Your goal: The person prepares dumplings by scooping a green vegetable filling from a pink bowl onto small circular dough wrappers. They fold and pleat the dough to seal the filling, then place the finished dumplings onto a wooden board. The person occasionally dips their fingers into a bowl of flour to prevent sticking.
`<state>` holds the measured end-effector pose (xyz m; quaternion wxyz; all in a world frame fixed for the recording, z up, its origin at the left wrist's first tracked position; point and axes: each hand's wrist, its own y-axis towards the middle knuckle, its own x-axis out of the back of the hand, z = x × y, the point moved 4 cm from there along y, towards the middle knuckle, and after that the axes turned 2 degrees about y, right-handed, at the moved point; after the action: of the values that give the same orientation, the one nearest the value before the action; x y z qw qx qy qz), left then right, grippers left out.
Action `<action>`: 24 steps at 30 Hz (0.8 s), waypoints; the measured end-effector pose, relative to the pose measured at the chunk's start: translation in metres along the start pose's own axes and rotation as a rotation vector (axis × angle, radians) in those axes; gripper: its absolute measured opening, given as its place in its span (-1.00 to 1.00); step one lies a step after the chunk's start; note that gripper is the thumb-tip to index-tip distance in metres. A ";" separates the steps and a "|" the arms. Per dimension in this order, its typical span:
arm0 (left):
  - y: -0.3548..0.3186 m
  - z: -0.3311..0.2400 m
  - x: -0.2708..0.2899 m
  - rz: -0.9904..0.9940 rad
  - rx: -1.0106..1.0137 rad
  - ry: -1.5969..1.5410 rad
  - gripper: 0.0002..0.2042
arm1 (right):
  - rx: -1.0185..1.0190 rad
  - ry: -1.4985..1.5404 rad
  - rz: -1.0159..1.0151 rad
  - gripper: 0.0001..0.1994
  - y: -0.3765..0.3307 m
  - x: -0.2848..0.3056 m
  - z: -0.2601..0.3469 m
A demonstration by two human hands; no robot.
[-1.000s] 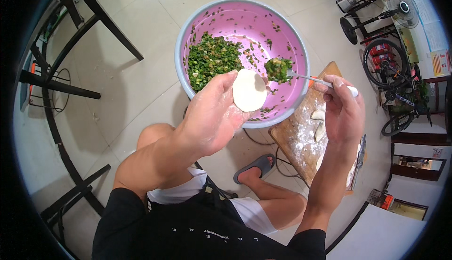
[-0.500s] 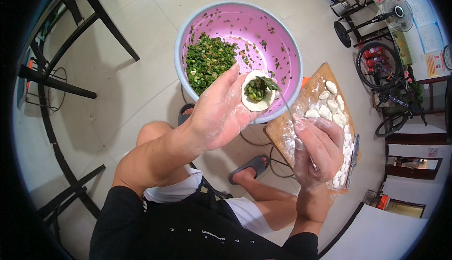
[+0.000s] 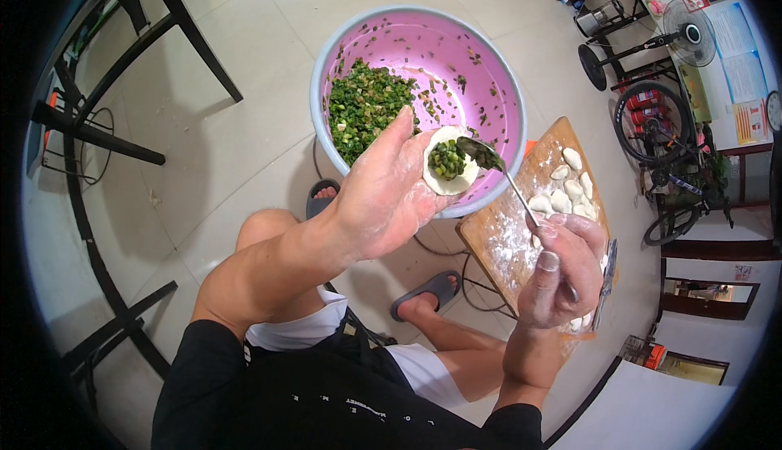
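My left hand (image 3: 383, 197), palm up and dusted with flour, supports a round white dumpling wrapper (image 3: 466, 181) on its fingers. A mound of chopped green filling (image 3: 445, 159) sits in the middle of the wrapper. In my right hand (image 3: 562, 275), also floury, is the handle of a metal spoon (image 3: 484, 154); green bits cling to its bowl, which is over the wrapper's right edge. Beyond both hands stands a pink basin (image 3: 423, 39) with a pale blue rim. Chopped green filling (image 3: 366, 108) is heaped on the basin's left side.
To the right, a floured wooden board (image 3: 501, 242) carries several white dough pieces (image 3: 562, 201); a knife (image 3: 606, 283) lies along its right edge. A black chair (image 3: 191, 35) stands on the left. Farther right are a fan (image 3: 688, 33) and a bicycle (image 3: 656, 124).
The spoon has drawn back from the filling toward the wrapper's right edge, and my right hand has moved slightly right and down. My left hand still holds the filled wrapper.
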<state>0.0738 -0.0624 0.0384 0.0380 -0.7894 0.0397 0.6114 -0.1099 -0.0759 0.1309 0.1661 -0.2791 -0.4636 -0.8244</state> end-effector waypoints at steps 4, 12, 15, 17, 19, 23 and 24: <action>0.001 0.002 0.003 -0.022 0.008 -0.007 -0.27 | -0.200 0.185 -0.029 -0.87 -0.003 -0.005 -0.011; 0.002 0.004 -0.002 -0.026 0.003 -0.055 -0.27 | -0.678 0.540 -0.170 -0.83 -0.009 -0.017 -0.036; 0.002 0.003 -0.004 0.023 0.010 -0.049 -0.26 | -0.800 0.637 -0.225 -0.81 -0.011 -0.009 -0.048; 0.001 0.002 -0.004 0.045 0.021 -0.028 -0.25 | -0.842 0.735 -0.285 -0.80 -0.007 -0.006 -0.051; 0.002 0.002 -0.006 0.042 0.029 0.016 -0.25 | -0.819 0.750 -0.345 -0.81 -0.003 -0.005 -0.054; 0.000 0.001 -0.005 -0.027 0.056 0.131 -0.24 | -0.824 0.819 -0.351 -0.83 -0.002 -0.006 -0.064; -0.001 0.001 -0.004 -0.042 0.059 0.156 -0.24 | -0.833 0.832 -0.360 -0.84 -0.001 -0.007 -0.065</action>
<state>0.0717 -0.0611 0.0424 0.0706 -0.8337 0.0440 0.5459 -0.1247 -0.1309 0.0987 0.0683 0.1073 -0.0386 -0.9911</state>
